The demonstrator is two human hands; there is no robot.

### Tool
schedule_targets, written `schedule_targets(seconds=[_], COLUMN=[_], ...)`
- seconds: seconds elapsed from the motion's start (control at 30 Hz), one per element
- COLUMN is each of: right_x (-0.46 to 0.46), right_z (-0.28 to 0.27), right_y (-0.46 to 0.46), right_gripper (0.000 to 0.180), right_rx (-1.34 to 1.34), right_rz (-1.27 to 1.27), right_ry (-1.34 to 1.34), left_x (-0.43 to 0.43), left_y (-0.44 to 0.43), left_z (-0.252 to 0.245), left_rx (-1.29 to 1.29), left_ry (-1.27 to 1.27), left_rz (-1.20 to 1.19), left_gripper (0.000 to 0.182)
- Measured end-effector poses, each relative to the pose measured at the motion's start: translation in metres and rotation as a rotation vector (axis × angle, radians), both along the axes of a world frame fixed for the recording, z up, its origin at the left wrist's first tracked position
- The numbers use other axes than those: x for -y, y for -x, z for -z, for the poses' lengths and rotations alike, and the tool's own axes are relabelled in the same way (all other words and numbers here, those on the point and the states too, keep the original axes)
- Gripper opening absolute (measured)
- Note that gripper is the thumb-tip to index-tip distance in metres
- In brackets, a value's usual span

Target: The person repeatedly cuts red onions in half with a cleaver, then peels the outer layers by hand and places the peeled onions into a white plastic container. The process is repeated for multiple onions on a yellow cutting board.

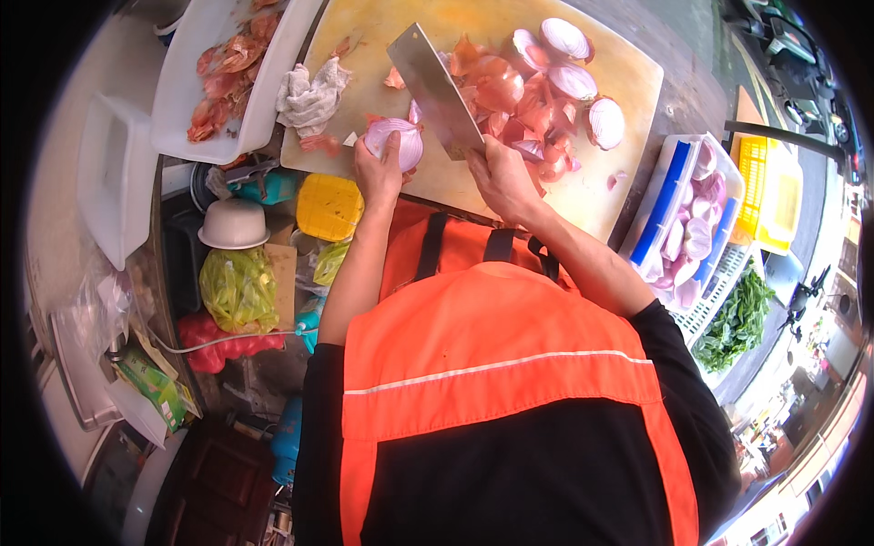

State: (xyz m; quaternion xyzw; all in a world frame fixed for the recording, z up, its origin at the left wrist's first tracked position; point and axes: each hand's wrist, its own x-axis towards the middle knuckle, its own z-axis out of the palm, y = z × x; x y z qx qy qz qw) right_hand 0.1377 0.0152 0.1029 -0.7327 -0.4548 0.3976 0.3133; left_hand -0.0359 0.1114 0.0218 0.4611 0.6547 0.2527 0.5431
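Observation:
My left hand [379, 169] grips a partly peeled purple onion piece [404, 142] near the front edge of the yellowed cutting board [580, 201]. In my right hand [504, 179] is a cleaver, its broad metal blade [435, 92] slanting up and left over the board. The handle is hidden by my fingers. Right of the blade lies a heap of brown-red onion skins [539, 102] with an onion still in its skin [495, 85]. Several cut onion halves rest beyond and beside the heap, among them one half [605, 123] at the right.
A crumpled white cloth [313, 97] lies on the board's left side. Next to it stands a white tub [256, 130] with onion skins. To the right are a container of peeled onions [696, 239], a yellow basket [778, 194] and leafy greens [736, 321]. A white bowl [234, 224] sits lower left.

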Motion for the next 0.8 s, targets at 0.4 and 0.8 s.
schedule_targets(seconds=[0.4,0.8], right_x=[-0.003,-0.034], right_z=[0.014,0.042], right_y=[0.003,0.025], right_gripper=[0.029,0.025], right_rx=[0.026,0.100], right_rz=[-0.162,-0.143], right_ry=[0.203,0.151], left_x=[-0.002,-0.003], left_y=[0.006,0.011], left_z=[0.030,0.028], left_rx=[-0.203,-0.219], left_ry=[-0.205,-0.354], left_rz=[0.108,0.220], left_gripper=[0.061,0.059])
